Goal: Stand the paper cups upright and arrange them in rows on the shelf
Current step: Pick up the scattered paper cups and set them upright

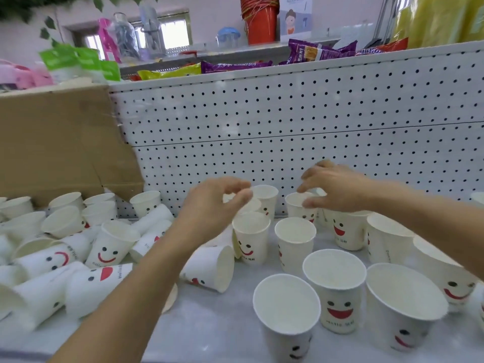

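White paper cups with red smiley faces cover the white shelf (pixel 214 326). Several stand upright in rows at the right, such as a front cup (pixel 286 310) and a middle cup (pixel 294 242). Many more lie tipped in a pile (pixel 78 258) at the left, and one lies on its side (pixel 212 268) under my left forearm. My left hand (pixel 212 205) curls its fingers and thumb round the rim of a cup (pixel 252 205) near the back wall. My right hand (pixel 337 187) reaches from the right and pinches the rim of an upright back-row cup (pixel 297 208).
A white perforated back panel (pixel 288 127) rises right behind the cups. A brown cardboard box (pixel 57 142) stands at the back left above the pile. Snack packets (pixel 235 66) and an orange bucket (pixel 262 22) sit on the higher ledge.
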`<state>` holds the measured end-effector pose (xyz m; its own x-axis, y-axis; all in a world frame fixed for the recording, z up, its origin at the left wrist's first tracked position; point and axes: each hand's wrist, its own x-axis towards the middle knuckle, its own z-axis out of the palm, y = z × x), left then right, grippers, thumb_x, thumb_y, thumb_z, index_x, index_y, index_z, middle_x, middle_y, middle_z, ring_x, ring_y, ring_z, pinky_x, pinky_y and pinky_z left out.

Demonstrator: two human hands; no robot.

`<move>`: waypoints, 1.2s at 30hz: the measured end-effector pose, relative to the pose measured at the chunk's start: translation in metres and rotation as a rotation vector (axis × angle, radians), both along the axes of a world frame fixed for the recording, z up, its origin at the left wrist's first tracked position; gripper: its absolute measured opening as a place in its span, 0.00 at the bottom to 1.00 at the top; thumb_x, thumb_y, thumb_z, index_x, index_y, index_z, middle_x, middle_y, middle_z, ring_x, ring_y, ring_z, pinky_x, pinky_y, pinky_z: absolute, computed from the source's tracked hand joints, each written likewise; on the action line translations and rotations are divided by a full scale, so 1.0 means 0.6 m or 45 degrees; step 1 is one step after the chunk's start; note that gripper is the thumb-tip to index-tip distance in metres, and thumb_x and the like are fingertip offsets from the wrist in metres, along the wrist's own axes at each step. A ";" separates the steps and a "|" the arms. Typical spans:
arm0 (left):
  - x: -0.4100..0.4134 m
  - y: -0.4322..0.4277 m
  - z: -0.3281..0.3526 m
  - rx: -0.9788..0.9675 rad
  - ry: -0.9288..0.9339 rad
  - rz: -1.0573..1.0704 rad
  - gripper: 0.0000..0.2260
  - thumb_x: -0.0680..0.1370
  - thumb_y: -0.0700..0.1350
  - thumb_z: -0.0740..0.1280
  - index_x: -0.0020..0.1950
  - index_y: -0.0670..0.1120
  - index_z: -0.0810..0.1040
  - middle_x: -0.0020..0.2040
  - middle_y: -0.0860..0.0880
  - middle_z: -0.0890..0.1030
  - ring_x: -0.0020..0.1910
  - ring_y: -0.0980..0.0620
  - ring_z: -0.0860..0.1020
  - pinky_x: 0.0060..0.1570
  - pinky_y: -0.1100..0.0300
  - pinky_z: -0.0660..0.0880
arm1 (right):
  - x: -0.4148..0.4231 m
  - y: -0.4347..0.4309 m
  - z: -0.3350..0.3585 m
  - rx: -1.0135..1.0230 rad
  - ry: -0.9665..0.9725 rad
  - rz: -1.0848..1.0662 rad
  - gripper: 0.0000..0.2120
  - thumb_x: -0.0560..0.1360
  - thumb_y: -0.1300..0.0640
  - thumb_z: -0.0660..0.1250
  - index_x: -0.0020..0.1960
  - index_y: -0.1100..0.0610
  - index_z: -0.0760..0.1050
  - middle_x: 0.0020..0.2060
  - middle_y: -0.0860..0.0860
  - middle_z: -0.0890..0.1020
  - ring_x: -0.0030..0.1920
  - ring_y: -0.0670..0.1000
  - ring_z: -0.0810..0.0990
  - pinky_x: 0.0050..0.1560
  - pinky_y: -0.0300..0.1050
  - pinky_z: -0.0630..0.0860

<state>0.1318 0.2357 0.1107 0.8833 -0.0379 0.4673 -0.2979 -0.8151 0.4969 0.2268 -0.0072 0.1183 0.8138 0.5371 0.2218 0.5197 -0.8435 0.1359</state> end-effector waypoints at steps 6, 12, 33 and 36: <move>-0.143 0.090 -0.088 0.057 -0.012 0.191 0.19 0.76 0.54 0.68 0.67 0.59 0.73 0.63 0.65 0.70 0.63 0.66 0.66 0.58 0.73 0.59 | -0.108 0.028 0.031 0.338 0.131 0.232 0.21 0.74 0.40 0.65 0.66 0.41 0.72 0.68 0.42 0.70 0.70 0.45 0.61 0.69 0.50 0.60; -0.186 0.155 -0.159 0.414 0.184 0.268 0.40 0.66 0.68 0.62 0.75 0.55 0.62 0.73 0.53 0.65 0.71 0.52 0.63 0.67 0.64 0.57 | -0.205 0.119 0.032 0.272 0.219 0.473 0.25 0.74 0.38 0.64 0.69 0.41 0.68 0.68 0.38 0.69 0.69 0.43 0.63 0.65 0.42 0.61; -0.212 0.260 -0.163 0.041 -0.136 0.108 0.32 0.67 0.54 0.74 0.68 0.56 0.65 0.54 0.54 0.64 0.54 0.53 0.68 0.48 0.63 0.64 | -0.260 0.317 -0.114 0.121 0.259 -0.247 0.32 0.69 0.46 0.70 0.69 0.49 0.62 0.56 0.52 0.73 0.54 0.55 0.72 0.44 0.45 0.66; -0.227 0.284 -0.146 -0.087 -0.106 0.046 0.30 0.66 0.56 0.75 0.61 0.52 0.64 0.55 0.55 0.70 0.52 0.54 0.70 0.45 0.62 0.63 | -0.285 0.314 -0.108 0.365 0.320 -0.284 0.31 0.68 0.42 0.71 0.64 0.51 0.61 0.54 0.51 0.75 0.48 0.53 0.75 0.42 0.47 0.71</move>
